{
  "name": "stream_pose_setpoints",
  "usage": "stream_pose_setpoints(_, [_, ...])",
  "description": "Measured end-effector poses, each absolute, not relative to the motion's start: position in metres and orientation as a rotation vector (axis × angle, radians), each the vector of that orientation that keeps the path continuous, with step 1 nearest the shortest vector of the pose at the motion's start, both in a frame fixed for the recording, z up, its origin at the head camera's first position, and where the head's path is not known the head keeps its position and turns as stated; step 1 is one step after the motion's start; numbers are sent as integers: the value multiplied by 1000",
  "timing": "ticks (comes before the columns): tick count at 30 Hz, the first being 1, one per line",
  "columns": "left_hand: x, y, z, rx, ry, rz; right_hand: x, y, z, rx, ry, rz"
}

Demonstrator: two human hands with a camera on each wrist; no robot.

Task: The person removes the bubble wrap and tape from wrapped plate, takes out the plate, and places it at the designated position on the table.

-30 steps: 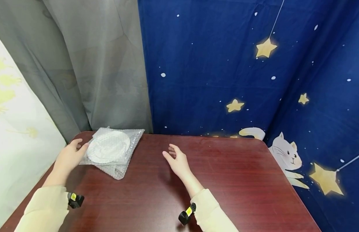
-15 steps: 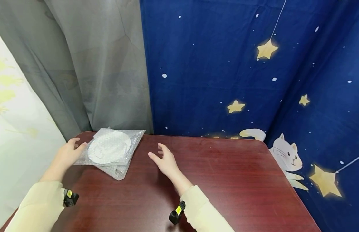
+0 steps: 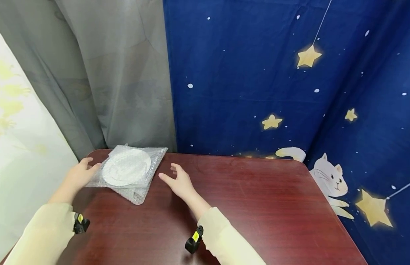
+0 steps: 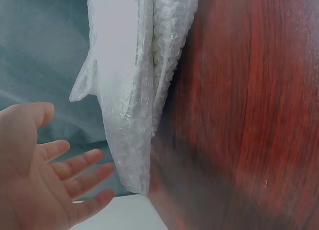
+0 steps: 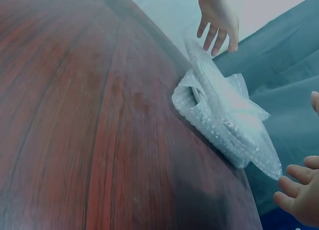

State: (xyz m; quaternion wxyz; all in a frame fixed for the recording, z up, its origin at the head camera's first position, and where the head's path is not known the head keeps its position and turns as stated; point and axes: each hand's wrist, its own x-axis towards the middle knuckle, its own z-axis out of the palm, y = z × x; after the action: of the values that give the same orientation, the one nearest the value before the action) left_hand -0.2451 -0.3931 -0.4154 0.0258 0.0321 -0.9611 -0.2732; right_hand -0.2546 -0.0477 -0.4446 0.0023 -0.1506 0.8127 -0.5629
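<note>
Flanking the pack (image 3: pixel 127 168) — pre-grasp step, seemingly — your left hand (image 3: pixel 78 176) and right hand (image 3: pixel 180 183) hang loosely spread, holding nothing; next likely calls for gripping its edges.

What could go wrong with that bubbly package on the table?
The bubble-wrapped package lies at the far left corner of the table, so a bump from the left hand or right hand might push it off.

The plastic corners stick out past the white round thing inside, so grabbing just a corner might let the package swing or slip. I can't tell whether it would break.
</note>
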Motion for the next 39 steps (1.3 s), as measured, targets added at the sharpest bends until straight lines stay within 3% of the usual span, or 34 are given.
stream_pose_setpoints(18, [-253,-395,-416,93,-2970,-1018,-268,-76,-456,-177,2264,-1947])
stream_pose_setpoints(39, [-259,-392,-420,232,-3046,-1053,-269,-95,-465,-150,1691,-2155])
